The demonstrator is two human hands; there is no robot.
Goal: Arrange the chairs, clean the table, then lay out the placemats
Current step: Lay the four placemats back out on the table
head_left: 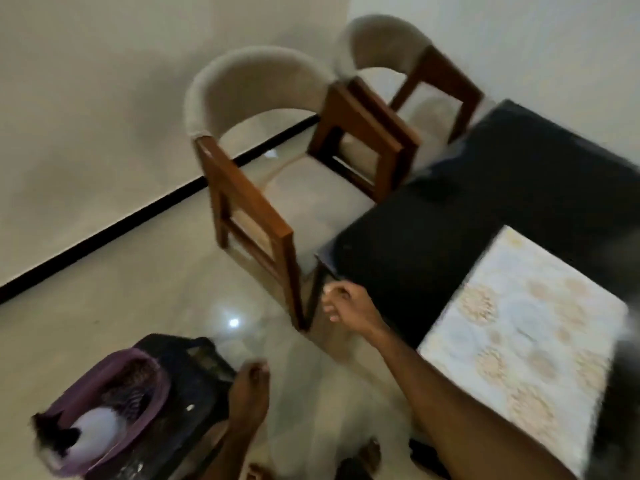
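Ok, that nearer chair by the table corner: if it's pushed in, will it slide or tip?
The nearer chair probably slides easily: the floor looks glossy. Its wooden frame looks stiff and fairly heavy, so tipping seems unlikely if pushed low; a push high on the curved padded back might rock it.

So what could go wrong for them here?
The purple basket on the dark stool sits right beside the left hand; a swing might knock it off. The placemat lies at the dark table's near edge, so the right forearm could drag it. The glossy floor may be slippery.
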